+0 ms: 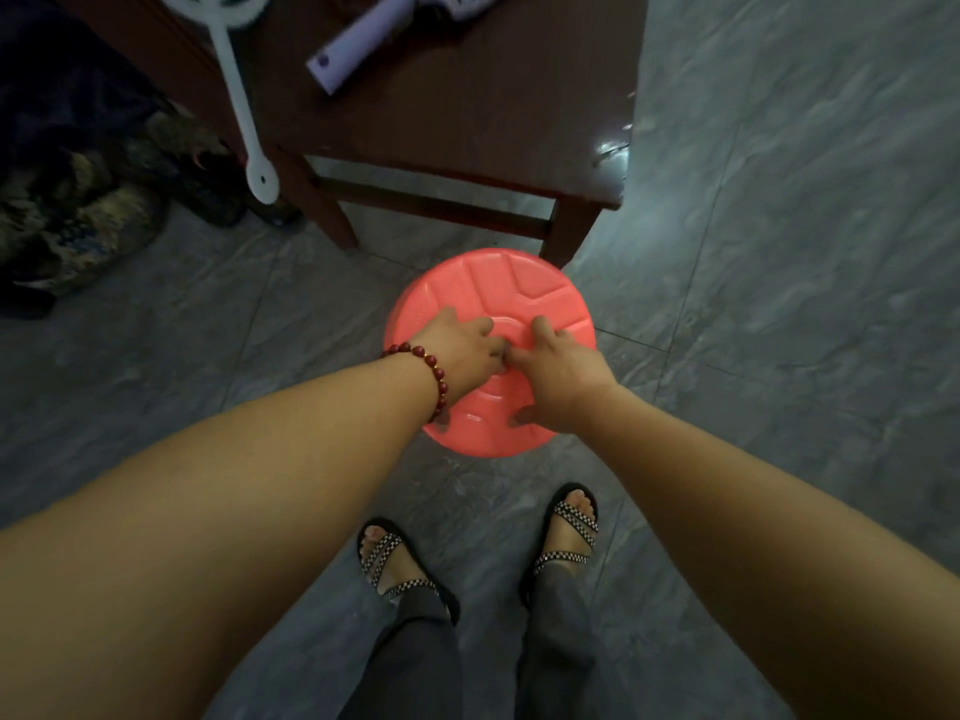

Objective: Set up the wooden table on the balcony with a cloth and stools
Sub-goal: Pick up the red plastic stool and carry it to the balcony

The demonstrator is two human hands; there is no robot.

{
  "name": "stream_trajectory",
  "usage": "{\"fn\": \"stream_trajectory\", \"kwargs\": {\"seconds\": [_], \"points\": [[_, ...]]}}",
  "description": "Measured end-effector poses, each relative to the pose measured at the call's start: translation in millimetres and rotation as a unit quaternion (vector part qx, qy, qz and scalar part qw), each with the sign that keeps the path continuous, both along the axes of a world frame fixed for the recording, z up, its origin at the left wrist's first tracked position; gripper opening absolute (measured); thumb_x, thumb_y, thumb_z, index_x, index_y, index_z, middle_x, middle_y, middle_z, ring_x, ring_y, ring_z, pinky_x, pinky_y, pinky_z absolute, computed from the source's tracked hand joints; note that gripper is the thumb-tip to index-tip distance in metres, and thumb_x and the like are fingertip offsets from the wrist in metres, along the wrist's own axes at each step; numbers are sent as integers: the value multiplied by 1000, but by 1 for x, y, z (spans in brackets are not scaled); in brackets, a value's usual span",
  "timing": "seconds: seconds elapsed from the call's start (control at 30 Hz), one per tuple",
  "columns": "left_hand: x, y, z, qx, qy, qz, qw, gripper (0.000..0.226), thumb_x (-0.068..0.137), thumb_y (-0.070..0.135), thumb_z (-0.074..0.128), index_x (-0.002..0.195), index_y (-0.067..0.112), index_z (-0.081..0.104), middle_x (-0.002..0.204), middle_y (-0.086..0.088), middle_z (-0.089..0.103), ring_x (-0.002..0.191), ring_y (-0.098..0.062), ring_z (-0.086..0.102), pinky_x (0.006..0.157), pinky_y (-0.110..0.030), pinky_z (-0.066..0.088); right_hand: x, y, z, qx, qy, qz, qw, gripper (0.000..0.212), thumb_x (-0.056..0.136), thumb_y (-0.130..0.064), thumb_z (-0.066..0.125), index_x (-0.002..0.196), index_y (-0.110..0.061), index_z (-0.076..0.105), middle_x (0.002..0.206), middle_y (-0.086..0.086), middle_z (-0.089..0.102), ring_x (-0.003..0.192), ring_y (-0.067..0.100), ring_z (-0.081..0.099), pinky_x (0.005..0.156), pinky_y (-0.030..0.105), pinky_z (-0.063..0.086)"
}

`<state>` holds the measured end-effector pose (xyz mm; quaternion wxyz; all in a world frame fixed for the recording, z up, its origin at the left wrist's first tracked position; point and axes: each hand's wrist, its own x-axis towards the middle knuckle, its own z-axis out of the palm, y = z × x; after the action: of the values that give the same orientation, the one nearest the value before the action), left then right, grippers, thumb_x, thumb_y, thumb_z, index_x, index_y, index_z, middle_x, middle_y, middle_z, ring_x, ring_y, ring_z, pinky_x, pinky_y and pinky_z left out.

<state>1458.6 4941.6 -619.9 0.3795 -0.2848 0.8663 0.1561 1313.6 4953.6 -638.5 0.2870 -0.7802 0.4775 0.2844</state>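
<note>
— So where is the stool (pixel 491 304)?

— Right in front of the person's feet, just this side of the dark wooden table (pixel 467 137), near its front right leg. Only the round coral-pink plastic seat shows; its legs are hidden beneath it.

— And the hands?

— Both are on the seat's middle, touching each other. The left hand (pixel 462 350) (the one with the red bead bracelet (pixel 434 368)) curls its fingers down into the central hollow and holds there. The right hand (pixel 558 366) bends its fingers at the same hollow, thumb spread toward the near rim, gripping the seat too. The fingertips themselves are hidden.

— What lies around?

— On the tabletop, a pale lilac handle (pixel 358 52). A white long-handled plastic tool (pixel 241 111) hangs past the table's left edge. A heap of patterned fabric (pixel 78 226) sits at the left on the grey marbled tile floor (pixel 779 278). Below are checker-strapped sandals (pixel 566 532) and grey trousers (pixel 415 667).
</note>
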Motion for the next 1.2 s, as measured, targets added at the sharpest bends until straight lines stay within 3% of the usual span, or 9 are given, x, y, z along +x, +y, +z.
{"fn": "stream_trajectory", "kwargs": {"seconds": [0.27, 0.7, 0.9, 1.2], "points": [[-4, 9, 124, -28, 11, -35, 999, 90, 65, 50, 78, 140, 27, 35, 142, 7, 33, 125, -20, 33, 88, -38, 39, -11, 11, 122, -14, -13, 12, 1000, 81, 65, -55, 76, 134, -28, 43, 127, 10, 33, 112, 32, 49, 86, 41, 46], [-19, 18, 359, -106, 65, -32, 992, 93, 66, 55, 74, 143, 28, 30, 143, 9, 30, 127, -21, 31, 95, -39, 36, -43, 23, 368, -111, -19, 8, 994, 78, 67, -57, 74, 134, -31, 45, 132, 11, 33, 115, 31, 48, 96, 35, 39], [-60, 15, 426, -113, 86, -28, 989, 91, 66, 54, 75, 142, 29, 33, 144, 10, 31, 127, -22, 31, 95, -39, 35, -83, 32, 437, -152, -53, -66, 985, 65, 71, -61, 68, 127, -30, 54, 127, 12, 36, 113, 33, 48, 99, 37, 40], [-160, -15, 499, -161, 113, -125, 973, 92, 66, 63, 69, 143, 28, 32, 143, 8, 33, 122, -22, 34, 93, -37, 35, -195, 25, 507, -224, -55, -110, 967, 58, 72, -63, 66, 119, -31, 59, 124, 9, 38, 112, 29, 47, 96, 30, 36]]}}
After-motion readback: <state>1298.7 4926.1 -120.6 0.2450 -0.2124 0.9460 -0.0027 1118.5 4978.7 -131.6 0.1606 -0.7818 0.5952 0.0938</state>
